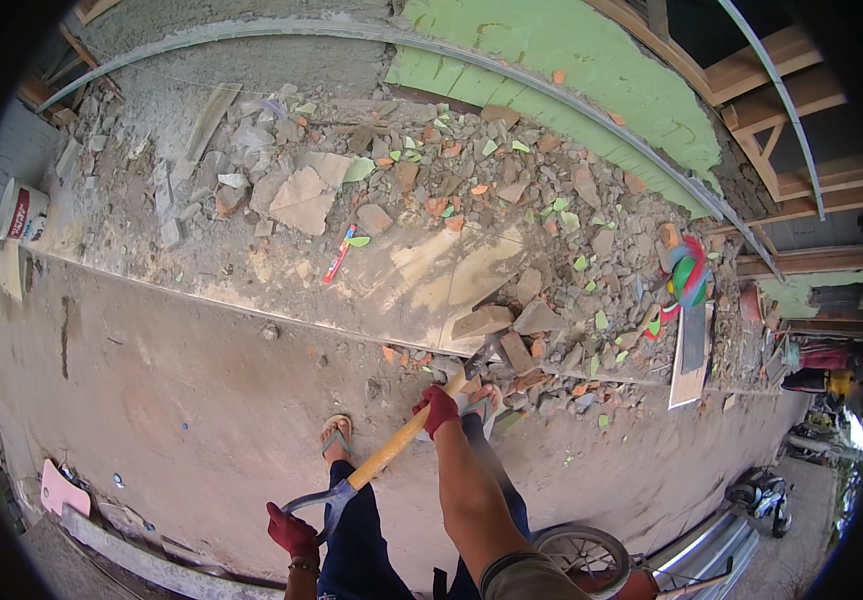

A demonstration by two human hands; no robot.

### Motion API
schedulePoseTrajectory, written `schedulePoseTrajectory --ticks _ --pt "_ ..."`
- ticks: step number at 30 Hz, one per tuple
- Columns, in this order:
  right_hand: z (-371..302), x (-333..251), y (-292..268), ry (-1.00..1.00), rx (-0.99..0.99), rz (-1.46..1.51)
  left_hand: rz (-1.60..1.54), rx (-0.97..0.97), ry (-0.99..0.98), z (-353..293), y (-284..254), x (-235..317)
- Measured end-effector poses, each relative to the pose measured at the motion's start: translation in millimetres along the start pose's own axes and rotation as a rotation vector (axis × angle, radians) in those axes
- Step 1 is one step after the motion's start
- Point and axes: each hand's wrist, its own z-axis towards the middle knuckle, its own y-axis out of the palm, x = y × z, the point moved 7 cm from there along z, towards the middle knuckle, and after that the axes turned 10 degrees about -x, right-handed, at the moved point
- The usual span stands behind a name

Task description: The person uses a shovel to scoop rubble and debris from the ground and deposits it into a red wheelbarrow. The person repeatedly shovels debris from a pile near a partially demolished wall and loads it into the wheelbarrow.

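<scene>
A shovel (pixel 390 448) with a yellow wooden shaft slants across in front of my legs. My left hand (pixel 293 532), in a dark red glove, is closed round its grey D-shaped handle. Farther up, my right hand (pixel 439 409), gloved the same, wraps the lower shaft near the blade. The shovel's dark blade (pixel 481 360) points into the near edge of the rubble, beside broken brick chunks (pixel 517 352); its tip is partly hidden among them. My sandalled feet stand close by, the right one next to the blade.
A long heap of rubble (pixel 432 180) with green-painted chips lies along the wall (pixel 562 60). A step edge (pixel 202 297) runs in front. A white bucket (pixel 24 212) stands far left; a colourful ball-like object (pixel 687 275) and a plank (pixel 690 355) lie right. A wheel (pixel 582 557) is near my right.
</scene>
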Motion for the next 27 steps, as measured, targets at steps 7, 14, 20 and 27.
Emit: schedulePoseTrajectory --ticks 7,14,20,27 --pt "-107.7 59.6 9.9 -0.089 0.001 0.193 0.088 -0.133 0.172 26.6 -73.9 104.5" --pt "-200.3 124.5 -27.3 -0.090 0.107 0.508 0.408 -0.322 0.442 15.3 -115.8 193.4" --pt "-270.2 195.3 -116.9 -0.078 0.239 0.738 0.698 -0.439 0.644 -13.8 -113.5 211.6" --pt "-349.0 281.9 -271.3 -0.091 0.455 1.036 0.942 -0.712 0.553 -115.0 -71.3 135.0"
